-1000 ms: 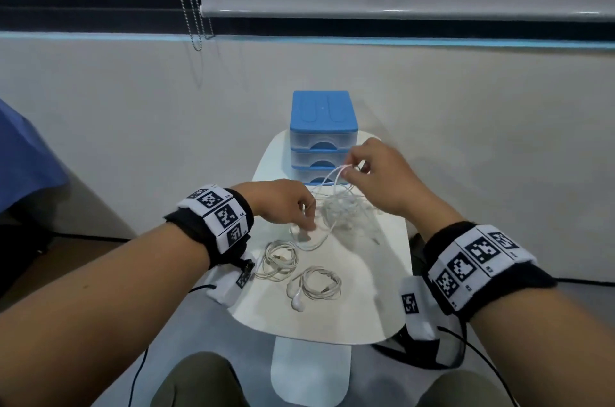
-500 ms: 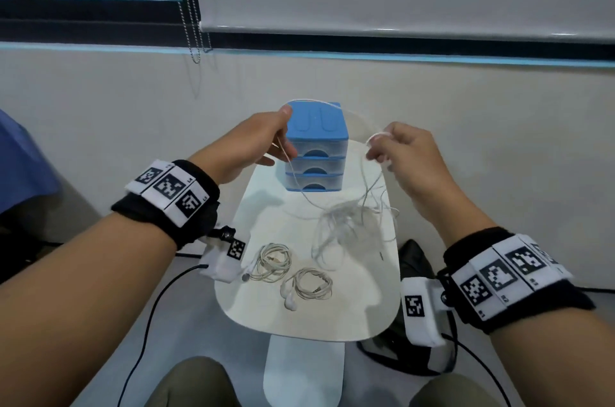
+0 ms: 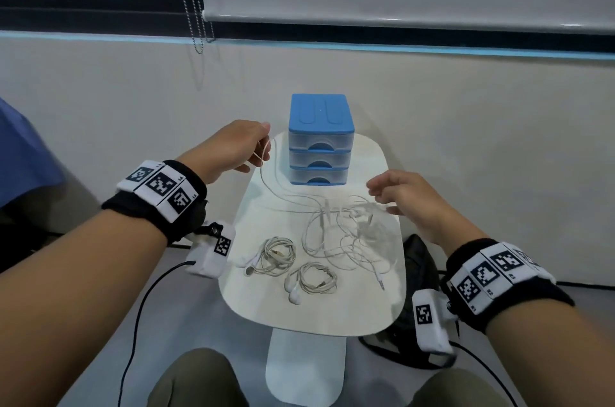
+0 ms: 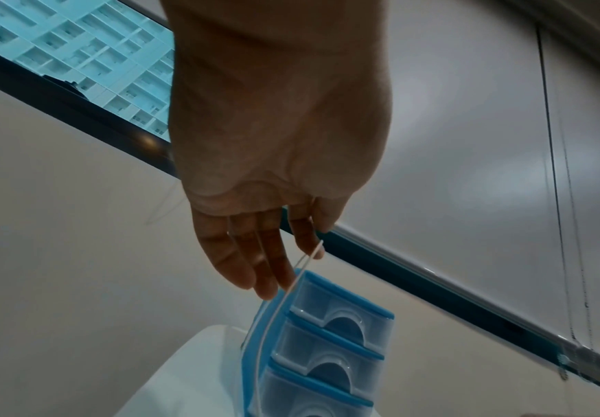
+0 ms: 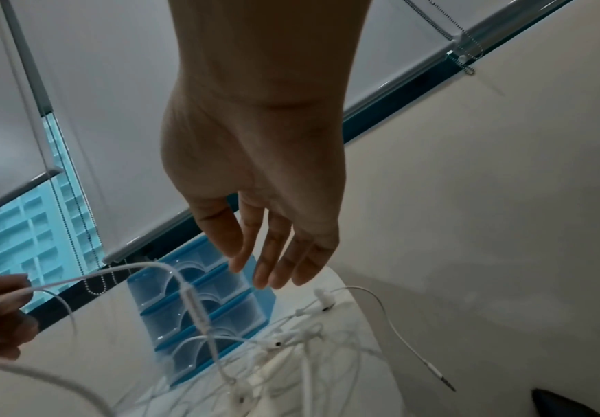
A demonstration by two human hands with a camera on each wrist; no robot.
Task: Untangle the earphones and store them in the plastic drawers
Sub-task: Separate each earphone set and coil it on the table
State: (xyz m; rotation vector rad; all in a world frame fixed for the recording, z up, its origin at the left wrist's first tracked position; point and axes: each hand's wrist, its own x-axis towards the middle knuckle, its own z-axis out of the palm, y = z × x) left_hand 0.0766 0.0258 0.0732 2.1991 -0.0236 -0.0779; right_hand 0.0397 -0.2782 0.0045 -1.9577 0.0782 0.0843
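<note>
A tangle of white earphones lies spread over the right half of the small white table. My left hand is raised left of the drawers and pinches one white cable between thumb and forefinger; the cable sags down into the tangle. My right hand hovers just above the tangle's right side with its fingers relaxed and holding nothing. The blue plastic drawers, three clear drawers all closed, stand at the table's far edge. The drawers and tangle also show in the right wrist view.
Two neatly coiled earphones lie at the table's front left. A jack plug trails toward the right edge. A dark bag sits on the floor to the right. Behind the table is a wall.
My right hand has let go of the cable and dropped toward the table. The tangle now lies lower and more spread out. My left hand still holds its cable, slightly lower.
</note>
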